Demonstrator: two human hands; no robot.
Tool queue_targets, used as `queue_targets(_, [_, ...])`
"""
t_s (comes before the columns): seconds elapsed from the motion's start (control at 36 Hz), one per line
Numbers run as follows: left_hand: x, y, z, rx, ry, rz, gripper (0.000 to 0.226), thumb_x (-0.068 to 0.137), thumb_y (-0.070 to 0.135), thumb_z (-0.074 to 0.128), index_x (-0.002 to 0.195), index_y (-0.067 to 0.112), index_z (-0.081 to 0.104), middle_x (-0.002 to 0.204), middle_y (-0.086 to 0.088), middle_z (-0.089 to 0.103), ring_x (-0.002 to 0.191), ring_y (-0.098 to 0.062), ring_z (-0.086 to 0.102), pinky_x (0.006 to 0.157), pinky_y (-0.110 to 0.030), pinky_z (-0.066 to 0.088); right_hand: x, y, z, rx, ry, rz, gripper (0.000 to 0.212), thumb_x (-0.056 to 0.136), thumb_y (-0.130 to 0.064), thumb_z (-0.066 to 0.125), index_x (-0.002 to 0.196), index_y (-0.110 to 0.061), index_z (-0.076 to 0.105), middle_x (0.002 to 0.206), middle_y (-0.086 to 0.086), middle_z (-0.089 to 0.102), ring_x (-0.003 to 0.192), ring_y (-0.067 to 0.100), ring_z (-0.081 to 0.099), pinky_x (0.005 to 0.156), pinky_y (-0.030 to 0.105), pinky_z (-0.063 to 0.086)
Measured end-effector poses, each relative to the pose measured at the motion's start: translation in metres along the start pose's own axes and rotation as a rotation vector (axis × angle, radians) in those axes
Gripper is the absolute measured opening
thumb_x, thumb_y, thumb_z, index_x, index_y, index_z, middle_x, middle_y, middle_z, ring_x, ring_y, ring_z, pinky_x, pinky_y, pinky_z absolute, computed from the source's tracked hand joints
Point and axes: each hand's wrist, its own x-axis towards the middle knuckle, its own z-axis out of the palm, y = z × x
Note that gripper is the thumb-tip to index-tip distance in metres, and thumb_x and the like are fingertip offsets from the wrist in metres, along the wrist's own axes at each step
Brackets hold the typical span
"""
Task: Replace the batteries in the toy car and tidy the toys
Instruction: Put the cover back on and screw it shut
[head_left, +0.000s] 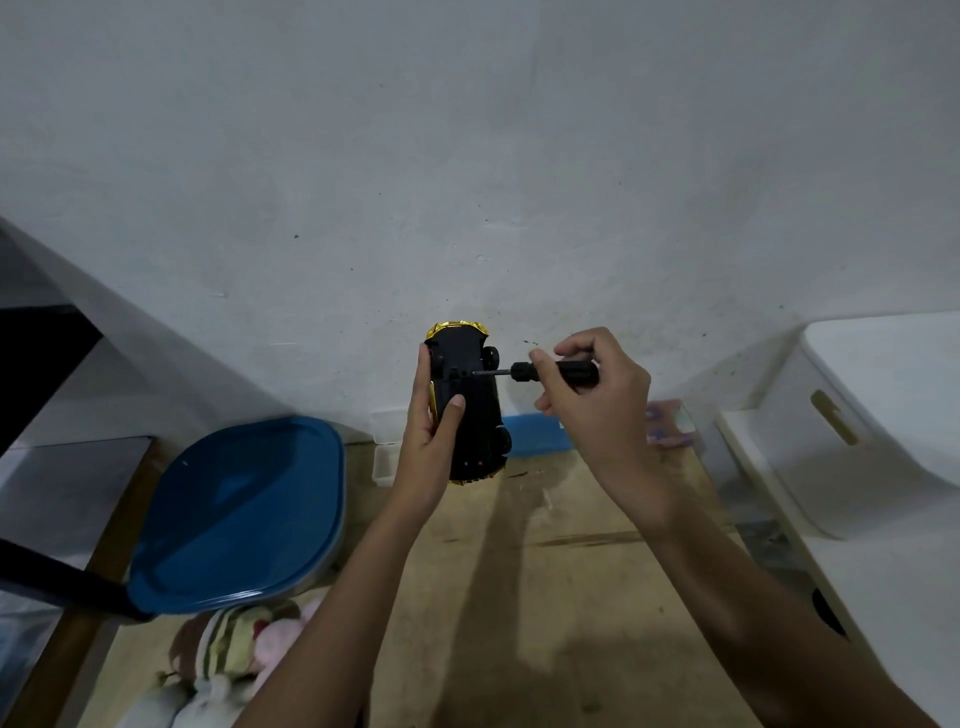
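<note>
A gold toy car (470, 405) is held up in front of the wall with its black underside facing me. My left hand (434, 431) grips it from the left, thumb lying across the underside. My right hand (592, 400) holds a small black screwdriver (550, 370) level. Its metal tip touches the underside near the car's upper wheels.
A container with a blue lid (239, 514) stands at the lower left, with soft toys (234, 654) in front of it. A small white open box (387, 441) and a blue object (535, 434) lie by the wall. White storage furniture (852, 431) fills the right side.
</note>
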Motion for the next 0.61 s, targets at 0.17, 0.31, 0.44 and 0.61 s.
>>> queue_targets(0.17, [0.007,0.001,-0.003,0.153,0.033,0.053,0.059,0.099,0.024,0.043,0.137,0.06,0.015,0.137,0.018,0.038,0.131,-0.014,0.041,0.108,-0.048,0.039,0.006,-0.006,-0.004,-0.224,-0.19,-0.133,0.022,0.093,-0.023,0.056,0.084,-0.003,0.055,0.086,0.004,0.052,0.061,0.011,0.061,0.056,0.031,0.055])
queue_targets(0.31, [0.01,0.007,-0.006,0.162,0.02,0.071,0.059,0.094,0.037,0.045,0.14,0.058,0.014,0.129,0.028,0.037,0.13,-0.016,0.042,0.106,-0.051,0.04,0.018,-0.02,-0.01,-0.281,-0.302,-0.126,0.015,0.091,-0.016,0.057,0.101,-0.006,0.05,0.106,-0.003,0.035,0.076,-0.009,0.051,0.068,0.007,0.044])
queue_targets(0.44, [0.011,0.013,-0.008,0.165,0.034,0.093,0.059,0.09,0.043,0.045,0.137,0.062,0.014,0.13,0.026,0.037,0.128,-0.021,0.044,0.104,-0.053,0.041,0.025,-0.032,-0.016,-0.312,-0.414,-0.21,0.016,0.089,-0.007,0.057,0.103,-0.008,0.049,0.103,-0.002,0.042,0.076,0.003,0.051,0.074,0.019,0.048])
queue_targets(0.61, [0.007,0.019,-0.009,0.155,0.037,0.133,0.059,0.091,0.042,0.045,0.137,0.062,0.014,0.13,0.026,0.037,0.127,-0.021,0.046,0.103,-0.053,0.042,0.022,-0.045,-0.017,-0.3,-0.399,-0.196,0.018,0.096,-0.028,0.046,0.101,-0.01,0.046,0.088,0.004,0.056,0.072,0.02,0.061,0.067,0.044,0.055])
